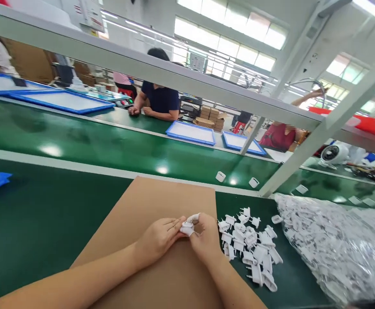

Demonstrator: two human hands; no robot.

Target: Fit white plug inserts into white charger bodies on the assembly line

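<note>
Above a brown cardboard sheet, my two hands meet around a small white plastic part. My right hand grips the part between thumb and index finger; both fingertips have white coverings. From the left side, my left hand presses its closed fingers against the same part. Fingers partly hide the part, so its full shape does not show. Just right of my right hand, a pile of white plug-like parts with pins lies on the dark green table.
A clear plastic bag full of white parts lies at the right. Beyond a pale table edge, a green belt carries white pieces. A slanted metal post stands right. People sit across, near blue-rimmed trays.
</note>
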